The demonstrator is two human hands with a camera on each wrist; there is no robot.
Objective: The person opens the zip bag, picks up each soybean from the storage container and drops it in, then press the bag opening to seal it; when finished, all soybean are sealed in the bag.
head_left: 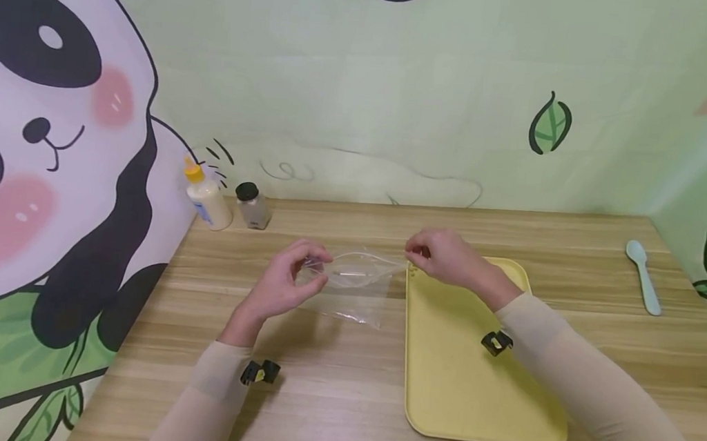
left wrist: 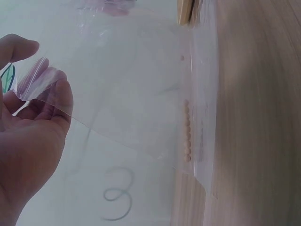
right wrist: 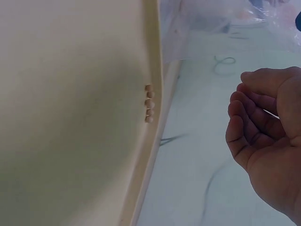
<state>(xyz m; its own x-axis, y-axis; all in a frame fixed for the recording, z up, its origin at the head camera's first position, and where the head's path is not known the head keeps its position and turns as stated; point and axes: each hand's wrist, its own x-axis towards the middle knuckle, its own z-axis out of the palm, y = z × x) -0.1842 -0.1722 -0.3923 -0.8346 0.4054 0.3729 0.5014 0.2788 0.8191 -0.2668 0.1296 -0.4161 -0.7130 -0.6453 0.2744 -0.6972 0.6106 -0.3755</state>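
Note:
A clear plastic zip bag (head_left: 356, 297) stands with its mouth spread, and a row of small round beige balls (left wrist: 187, 132) lies along its bottom. My left hand (head_left: 283, 281) holds the bag's left end. Its fingers curl against the film, while the thumb stays apart from them. Over the far-left corner of a yellow tray (head_left: 460, 367), my right hand (head_left: 444, 255) has its thumb and fingertips together beside the bag's right corner. Whether anything is between them is hidden. Several more beige balls (right wrist: 149, 103) sit on the tray below, against its rim.
At the back left of the wooden table (head_left: 339, 399) stand a yellow-capped bottle (head_left: 210, 202) and a small jar (head_left: 253, 206) with a black lid. A pale blue spoon (head_left: 643, 274) lies to the tray's right. The painted wall (head_left: 350, 109) rises behind the table.

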